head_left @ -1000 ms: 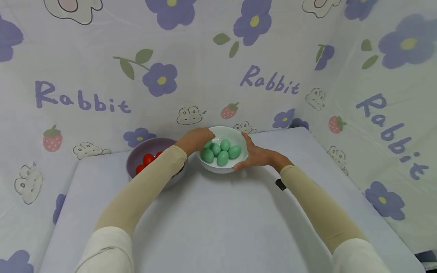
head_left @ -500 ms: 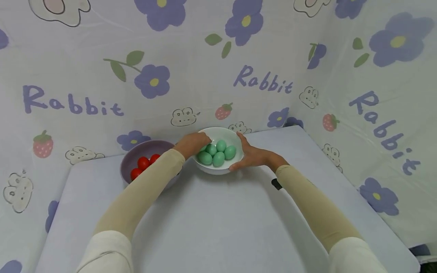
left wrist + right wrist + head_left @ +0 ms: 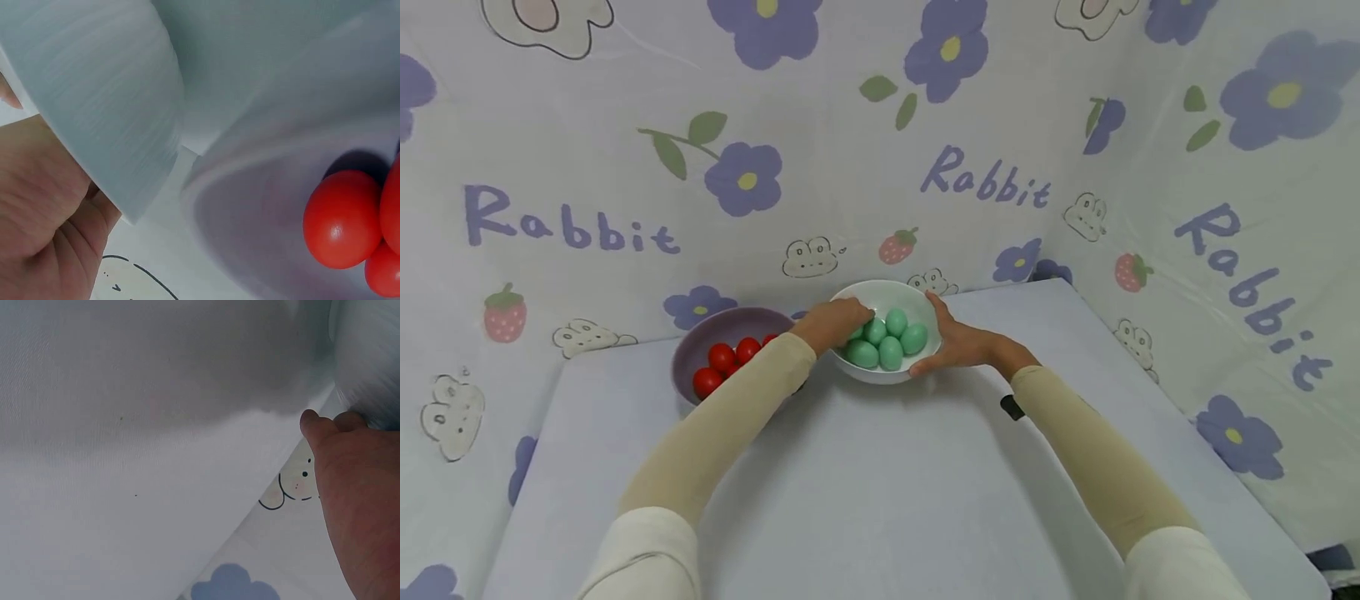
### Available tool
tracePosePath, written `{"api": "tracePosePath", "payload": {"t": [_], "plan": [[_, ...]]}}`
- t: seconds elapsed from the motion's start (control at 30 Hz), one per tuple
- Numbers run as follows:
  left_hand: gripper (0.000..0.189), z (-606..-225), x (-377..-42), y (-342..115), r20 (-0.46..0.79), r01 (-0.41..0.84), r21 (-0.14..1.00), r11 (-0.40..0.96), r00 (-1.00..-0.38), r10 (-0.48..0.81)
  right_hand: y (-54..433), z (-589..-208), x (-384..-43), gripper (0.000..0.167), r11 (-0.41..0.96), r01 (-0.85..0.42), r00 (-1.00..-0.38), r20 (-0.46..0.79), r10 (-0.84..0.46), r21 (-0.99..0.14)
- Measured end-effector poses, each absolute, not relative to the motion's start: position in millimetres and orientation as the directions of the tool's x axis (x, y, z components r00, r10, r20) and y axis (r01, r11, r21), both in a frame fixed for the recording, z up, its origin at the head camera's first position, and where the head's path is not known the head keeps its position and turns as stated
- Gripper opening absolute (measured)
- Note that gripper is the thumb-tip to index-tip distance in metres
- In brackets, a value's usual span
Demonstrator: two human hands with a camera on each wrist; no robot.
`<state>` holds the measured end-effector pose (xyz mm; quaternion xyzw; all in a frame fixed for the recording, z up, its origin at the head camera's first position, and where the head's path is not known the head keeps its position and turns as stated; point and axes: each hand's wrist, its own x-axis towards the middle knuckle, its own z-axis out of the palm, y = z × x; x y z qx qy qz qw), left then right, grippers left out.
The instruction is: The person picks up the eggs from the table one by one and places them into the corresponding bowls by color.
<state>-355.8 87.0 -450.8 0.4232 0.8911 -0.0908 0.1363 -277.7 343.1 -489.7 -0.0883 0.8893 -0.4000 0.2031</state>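
Note:
Several green egg-shaped pieces (image 3: 891, 353) lie in a white bowl (image 3: 883, 377) at the back of the table. My left hand (image 3: 835, 323) reaches over the bowl's left rim, its fingers down among the green pieces. The fingertips are hidden, so whether they pinch a piece does not show. In the left wrist view that hand (image 3: 37, 206) passes over the rim of the tilted-looking white bowl (image 3: 106, 94). My right hand (image 3: 962, 343) grips the bowl's right side, thumb toward the front and fingers behind. The right wrist view catches this hand (image 3: 359, 494) against the bowl wall (image 3: 372, 369).
A purple bowl (image 3: 696, 346) holding red, smooth, rounded pieces (image 3: 722, 358) stands left of the white bowl, partly behind my left forearm. The white table (image 3: 880, 500) meets a printed cloth backdrop (image 3: 835, 133) at the back and right.
The left hand's fingers have dipped slightly lower in the white bowl, and the green piece at front left has turned and shifted. My right hand keeps its hold. The head view sways a little.

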Motion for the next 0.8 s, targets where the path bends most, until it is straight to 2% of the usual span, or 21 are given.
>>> {"api": "tracePosePath", "payload": {"t": [0.17, 0.27, 0.37, 0.47, 0.57, 0.67, 0.8], "plan": [[0.064, -447.5, -345.9, 109.7, -0.322, 0.821, -0.068, 0.567, -0.556, 0.766, 367.2, -494.5, -264.6, 0.152, 0.665, 0.037, -0.921, -0.283, -0.267, -0.746], [0.067, -437.5, -333.0, 79.9, -0.311, 0.791, -0.041, 0.611, -0.591, 0.744, 348.2, -499.3, -283.7, 0.151, 0.666, -0.004, -0.907, -0.278, -0.317, -0.746], [0.072, -423.5, -307.6, 29.8, -0.228, 0.754, 0.052, 0.655, -0.63, 0.743, 309.6, -502.7, -308.6, 0.151, 0.659, -0.072, -0.877, -0.267, -0.399, -0.749], [0.08, -407.7, -268.7, -26.9, -0.079, 0.734, 0.137, 0.666, -0.662, 0.746, 261.1, -502.0, -331.9, 0.149, 0.657, -0.176, -0.843, -0.232, -0.485, -0.733], [0.083, -391.5, -219.5, -74.2, 0.049, 0.72, 0.159, 0.675, -0.689, 0.723, 221.0, -496.1, -341.7, 0.144, 0.67, -0.28, -0.808, -0.208, -0.551, -0.688], [0.085, -375.3, -169.0, -110.7, 0.101, 0.667, 0.17, 0.726, -0.744, 0.66, 189.0, -484.8, -339.7, 0.136, 0.676, -0.384, -0.774, -0.179, -0.607, -0.629], [0.095, -361.1, -113.8, -137.5, 0.189, 0.612, 0.197, 0.766, -0.79, 0.583, 158.9, -459.3, -317.3, 0.124, 0.688, -0.463, -0.764, -0.142, -0.629, -0.558]]}}
